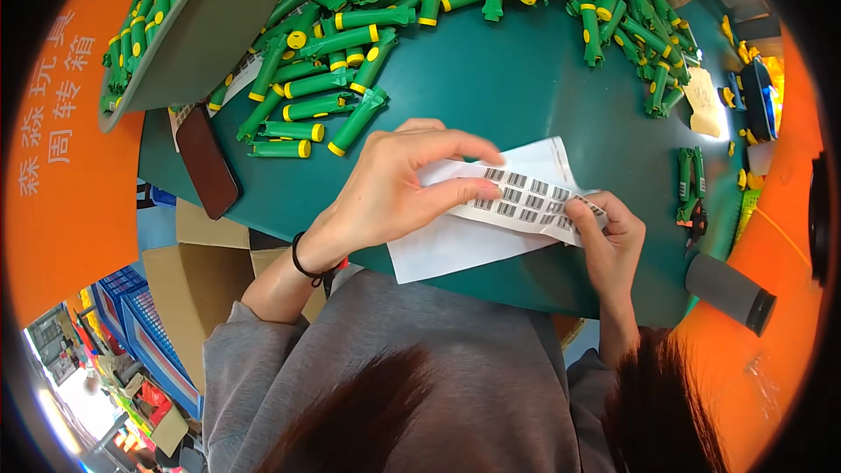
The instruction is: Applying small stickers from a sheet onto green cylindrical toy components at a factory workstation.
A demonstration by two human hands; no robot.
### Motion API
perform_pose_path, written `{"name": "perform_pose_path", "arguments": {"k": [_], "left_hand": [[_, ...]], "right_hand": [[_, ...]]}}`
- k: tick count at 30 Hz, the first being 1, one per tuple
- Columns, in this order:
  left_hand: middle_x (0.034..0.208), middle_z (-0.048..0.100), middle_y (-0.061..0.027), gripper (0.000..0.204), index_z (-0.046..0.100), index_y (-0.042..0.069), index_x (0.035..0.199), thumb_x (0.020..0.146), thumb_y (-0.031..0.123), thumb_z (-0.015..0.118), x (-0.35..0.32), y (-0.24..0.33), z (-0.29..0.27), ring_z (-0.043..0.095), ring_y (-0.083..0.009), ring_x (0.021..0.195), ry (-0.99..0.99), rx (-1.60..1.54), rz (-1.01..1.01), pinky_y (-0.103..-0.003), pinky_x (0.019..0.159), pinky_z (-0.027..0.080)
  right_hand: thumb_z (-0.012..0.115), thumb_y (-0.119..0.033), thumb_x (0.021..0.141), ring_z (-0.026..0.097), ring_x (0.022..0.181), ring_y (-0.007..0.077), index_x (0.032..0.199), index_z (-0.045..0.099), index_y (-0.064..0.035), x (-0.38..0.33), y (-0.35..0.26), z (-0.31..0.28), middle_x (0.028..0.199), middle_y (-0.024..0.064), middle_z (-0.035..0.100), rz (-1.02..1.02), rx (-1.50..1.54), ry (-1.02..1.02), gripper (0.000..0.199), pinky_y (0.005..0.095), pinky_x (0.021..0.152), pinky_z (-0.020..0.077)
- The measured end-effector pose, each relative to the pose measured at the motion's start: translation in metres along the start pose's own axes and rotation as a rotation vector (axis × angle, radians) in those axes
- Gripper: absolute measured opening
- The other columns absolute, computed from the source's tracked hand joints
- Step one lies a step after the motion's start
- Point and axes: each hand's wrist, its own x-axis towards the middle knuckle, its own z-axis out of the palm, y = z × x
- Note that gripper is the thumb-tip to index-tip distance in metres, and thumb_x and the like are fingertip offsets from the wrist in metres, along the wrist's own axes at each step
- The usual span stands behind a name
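A strip of white barcode labels (531, 202) is held above the table by my right hand (613, 236), whose thumb presses on its right end. My left hand (394, 177) is at the strip's left end, with thumb and index finger apart and the thumb tip over the labels. Whether its other fingers touch the back of the strip is hidden. Beneath both hands lies a white paper sheet (429, 256) near the table's front edge.
Many green tubes with yellow ends (368, 35) are heaped across the far side of the green table (455, 79). A grey tray (206, 35) holds more at the left. A dark red phone (207, 162) lies left; a grey cylinder (727, 289) stands right, near small scissors (696, 222).
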Motion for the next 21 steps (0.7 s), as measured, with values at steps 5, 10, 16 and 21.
{"name": "perform_pose_path", "arguments": {"k": [5, 10, 16, 21], "left_hand": [[0.087, 0.074, -0.0057, 0.024, 0.078, 0.011, 0.102, 0.079, 0.017, 0.081, -0.004, -0.022, 0.007, 0.062, -0.018, 0.074, -0.085, 0.045, 0.125, -0.031, 0.083, 0.046], [0.088, 0.074, -0.0032, 0.023, 0.078, 0.013, 0.104, 0.081, 0.018, 0.079, -0.004, -0.028, 0.007, 0.064, -0.0167, 0.078, -0.085, 0.031, 0.172, -0.031, 0.089, 0.044], [0.099, 0.069, 0.0047, 0.023, 0.076, 0.016, 0.098, 0.075, 0.016, 0.079, -0.004, -0.033, 0.003, 0.062, -0.0158, 0.085, 0.033, 0.547, 0.458, -0.036, 0.092, 0.044], [0.1, 0.067, 0.0051, 0.023, 0.075, 0.015, 0.093, 0.07, 0.014, 0.078, -0.008, -0.038, 0.005, 0.058, -0.0176, 0.092, 0.103, 0.582, 0.454, -0.038, 0.092, 0.044]], "right_hand": [[0.078, -0.009, 0.083, 0.058, 0.081, 0.0124, 0.092, 0.068, 0.0011, 0.013, -0.005, -0.007, 0.081, 0.0045, 0.064, -0.162, -0.52, -0.053, 0.017, 0.024, 0.072, 0.046], [0.083, -0.013, 0.078, 0.065, 0.091, 0.0237, 0.103, 0.07, -0.0027, 0.028, -0.024, 0.017, 0.095, 0.0092, 0.071, -0.647, -0.677, -0.143, 0.029, 0.0293, 0.084, 0.0505], [0.073, -0.01, 0.089, 0.063, 0.073, 0.0064, 0.101, 0.075, 0.0013, 0.042, -0.003, 0.029, 0.085, 0.0064, 0.074, -0.076, -0.332, -0.258, 0.017, 0.0212, 0.066, 0.0506], [0.071, -0.009, 0.091, 0.061, 0.075, 0.0049, 0.103, 0.076, 0.0014, 0.045, 0.0, 0.033, 0.087, 0.0045, 0.074, 0.009, -0.245, -0.278, 0.017, 0.02, 0.065, 0.0495]]}}
